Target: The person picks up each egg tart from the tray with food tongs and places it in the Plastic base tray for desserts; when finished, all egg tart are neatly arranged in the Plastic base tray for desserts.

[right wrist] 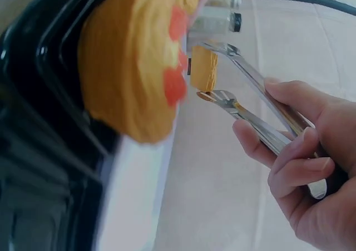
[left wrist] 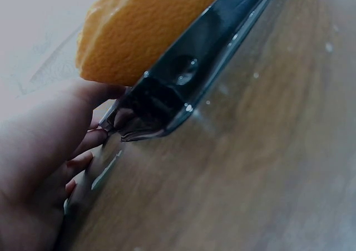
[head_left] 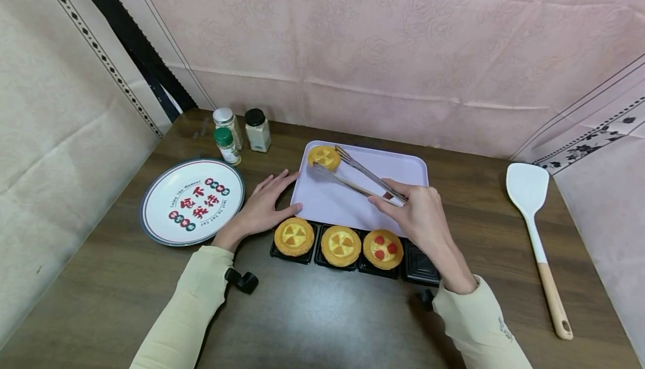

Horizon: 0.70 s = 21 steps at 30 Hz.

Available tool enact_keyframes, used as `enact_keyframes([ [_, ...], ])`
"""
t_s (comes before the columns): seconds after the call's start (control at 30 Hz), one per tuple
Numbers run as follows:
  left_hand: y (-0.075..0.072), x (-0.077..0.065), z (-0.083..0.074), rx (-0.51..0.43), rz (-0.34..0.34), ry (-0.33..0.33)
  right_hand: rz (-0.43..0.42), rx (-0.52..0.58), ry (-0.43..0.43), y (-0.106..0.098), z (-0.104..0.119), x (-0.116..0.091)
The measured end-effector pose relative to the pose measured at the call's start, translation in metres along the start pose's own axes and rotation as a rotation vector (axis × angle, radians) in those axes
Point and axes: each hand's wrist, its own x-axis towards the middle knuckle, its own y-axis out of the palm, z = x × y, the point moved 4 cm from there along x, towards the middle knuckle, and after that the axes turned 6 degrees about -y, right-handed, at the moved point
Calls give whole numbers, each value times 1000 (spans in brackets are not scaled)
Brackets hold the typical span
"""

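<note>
My right hand [head_left: 423,212] grips metal tongs [head_left: 370,174], fingers curled round the handle. The tong tips stand on either side of a yellow tart [head_left: 324,157] at the far left corner of the lavender tray [head_left: 353,212]; the right wrist view shows that tart [right wrist: 203,67] between the fork-like tips [right wrist: 225,99]. My left hand [head_left: 264,204] lies with fingers extended at the tray's left edge, thumb near the black compartment tray [left wrist: 183,67]. Along the front, that black tray holds two tarts with yellow wedges [head_left: 294,237] and one with red pieces [head_left: 383,249].
An empty black compartment [head_left: 420,265] is at the row's right end. A round plate with red lettering [head_left: 194,229] lies left. Behind it stand a green-capped jar [head_left: 228,146], a white-capped jar [head_left: 224,115] and a black-capped jar [head_left: 258,131]. A white spatula [head_left: 528,190] lies right.
</note>
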Motion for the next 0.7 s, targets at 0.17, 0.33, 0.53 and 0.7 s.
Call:
enact_keyframes([
  [0.17,0,1,1,13,-7,5,-54,-18,-2,-26,-5,-17],
  [0.33,1,2,0,7,2,13,-138,-57,9,-65,-11,-51],
  [0.53,-1,1,0,5,-4,17,-199,-107,80,-111,-19,-103],
  [0.7,-1,0,-1,2,1,17,-211,-122,81,-138,-20,-149],
])
